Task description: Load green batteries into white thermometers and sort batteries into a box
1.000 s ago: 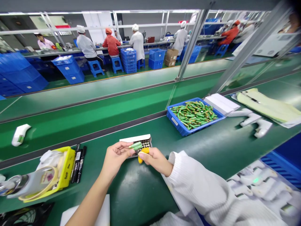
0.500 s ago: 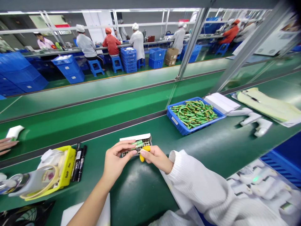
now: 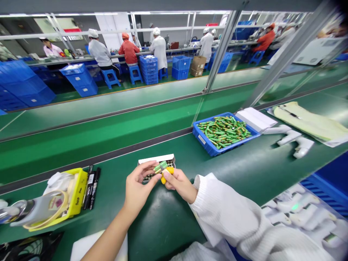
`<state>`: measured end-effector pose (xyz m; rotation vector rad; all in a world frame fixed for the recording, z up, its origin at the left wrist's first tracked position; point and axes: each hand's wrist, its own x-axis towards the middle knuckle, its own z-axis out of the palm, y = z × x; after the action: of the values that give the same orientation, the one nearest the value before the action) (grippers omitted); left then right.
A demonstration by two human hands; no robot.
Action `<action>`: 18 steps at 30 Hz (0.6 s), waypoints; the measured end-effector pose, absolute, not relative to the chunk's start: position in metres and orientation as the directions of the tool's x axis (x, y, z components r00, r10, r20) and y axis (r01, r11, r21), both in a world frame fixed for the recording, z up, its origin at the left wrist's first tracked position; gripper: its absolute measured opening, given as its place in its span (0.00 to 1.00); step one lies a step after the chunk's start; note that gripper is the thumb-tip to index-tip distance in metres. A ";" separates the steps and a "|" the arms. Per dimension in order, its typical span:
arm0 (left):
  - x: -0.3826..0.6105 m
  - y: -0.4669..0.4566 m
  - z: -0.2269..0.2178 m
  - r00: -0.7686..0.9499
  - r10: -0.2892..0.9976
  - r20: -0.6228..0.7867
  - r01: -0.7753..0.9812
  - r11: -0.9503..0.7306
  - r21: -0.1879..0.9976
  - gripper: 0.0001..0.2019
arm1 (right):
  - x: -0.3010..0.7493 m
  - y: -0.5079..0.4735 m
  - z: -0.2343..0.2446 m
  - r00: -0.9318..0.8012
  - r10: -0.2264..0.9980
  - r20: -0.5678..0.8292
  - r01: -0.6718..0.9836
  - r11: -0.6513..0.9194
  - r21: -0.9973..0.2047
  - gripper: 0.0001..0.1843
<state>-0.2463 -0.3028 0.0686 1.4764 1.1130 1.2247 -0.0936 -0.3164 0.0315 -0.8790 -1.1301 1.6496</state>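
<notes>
My left hand (image 3: pixel 137 185) pinches a few green batteries (image 3: pixel 160 166) between its thumb and fingers, above an open white box. My right hand (image 3: pixel 181 185), in a white knitted sleeve, is closed on what looks like a small tool with yellow grips (image 3: pixel 169 170). Its front end lies against the batteries and is mostly hidden by the fingers. Behind and below my hands, the white box (image 3: pixel 164 158) holds rows of upright batteries with their metal ends showing.
A blue tray (image 3: pixel 210 149) of loose green batteries stands to the right. White handheld devices (image 3: pixel 303 146) lie beyond it, with more in a blue crate at lower right. At left are a yellow bin (image 3: pixel 79 192) and black markers (image 3: pixel 94 188). People sit across the line.
Both hands have lifted slightly and the batteries have tilted between them. The left hand has shifted a little to the right. Another person's hand and a white device at far left have gone from view.
</notes>
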 end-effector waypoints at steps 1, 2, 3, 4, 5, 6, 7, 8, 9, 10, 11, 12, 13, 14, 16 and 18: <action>-0.245 -0.303 0.070 0.092 0.989 0.117 0.032 -0.121 0.992 0.13 | -0.095 -0.317 0.031 -0.334 0.942 -0.042 -0.283 -0.143 -0.948 0.25; -0.244 -0.303 0.071 0.085 0.995 0.048 -0.016 -0.047 0.999 0.12 | -0.095 -0.318 0.031 -0.347 0.937 -0.029 -0.276 -0.131 -0.952 0.25; -0.244 -0.302 0.073 0.083 0.996 -0.009 -0.042 0.013 0.999 0.11 | -0.096 -0.318 0.030 -0.355 0.935 -0.019 -0.274 -0.123 -0.954 0.24; -0.244 -0.302 0.074 0.084 0.995 -0.052 -0.050 0.056 0.997 0.10 | -0.097 -0.319 0.030 -0.355 0.935 -0.015 -0.282 -0.123 -0.952 0.23; -0.244 -0.301 0.076 0.084 0.993 -0.080 -0.045 0.084 0.995 0.10 | -0.097 -0.319 0.030 -0.352 0.936 -0.018 -0.300 -0.131 -0.945 0.23; -0.244 -0.300 0.076 0.086 0.992 -0.097 -0.030 0.100 0.995 0.10 | -0.097 -0.319 0.029 -0.347 0.938 -0.028 -0.323 -0.147 -0.935 0.23; -0.245 -0.300 0.077 0.089 0.991 -0.101 -0.009 0.102 0.995 0.10 | -0.097 -0.318 0.029 -0.345 0.938 -0.043 -0.345 -0.170 -0.923 0.23; -0.246 -0.299 0.077 0.094 0.991 -0.097 0.023 0.096 0.995 0.10 | -0.097 -0.317 0.030 -0.347 0.936 -0.061 -0.360 -0.193 -0.913 0.23; -0.247 -0.298 0.077 0.100 0.991 -0.087 0.063 0.081 0.995 0.10 | -0.096 -0.317 0.031 -0.354 0.932 -0.079 -0.361 -0.213 -0.908 0.23; -0.249 -0.297 0.077 0.109 0.991 -0.073 0.108 0.061 0.992 0.10 | -0.095 -0.316 0.032 -0.362 0.927 -0.094 -0.345 -0.227 -0.911 0.23; -0.251 -0.295 0.077 0.122 0.991 -0.060 0.156 0.040 0.987 0.09 | -0.093 -0.316 0.034 -0.362 0.927 -0.101 -0.312 -0.223 -0.923 0.22; -0.253 -0.294 0.077 0.142 0.989 -0.050 0.205 0.020 0.979 0.09 | -0.092 -0.316 0.036 -0.347 0.933 -0.096 -0.270 -0.197 -0.943 0.22; -0.255 -0.293 0.078 0.162 0.986 -0.042 0.247 0.001 0.969 0.09 | -0.091 -0.316 0.038 -0.320 0.944 -0.077 -0.218 -0.152 -0.964 0.21; -0.257 -0.292 0.079 0.182 0.983 -0.037 0.284 -0.017 0.959 0.09 | -0.090 -0.317 0.040 -0.288 0.956 -0.051 -0.164 -0.102 -0.981 0.20; -0.259 -0.291 0.083 0.217 0.976 -0.025 0.347 -0.053 0.936 0.09 | -0.089 -0.320 0.043 -0.226 0.974 -0.002 -0.073 -0.020 -0.997 0.18; -0.261 -0.290 0.087 0.231 0.973 -0.006 0.396 -0.088 0.914 0.08 | -0.088 -0.320 0.045 -0.202 0.979 0.008 -0.047 -0.001 -0.999 0.17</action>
<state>-0.2608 -0.2898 0.0871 1.6393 1.3005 0.8384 -0.0884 -0.3201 0.0449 -1.0685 -1.3233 1.3766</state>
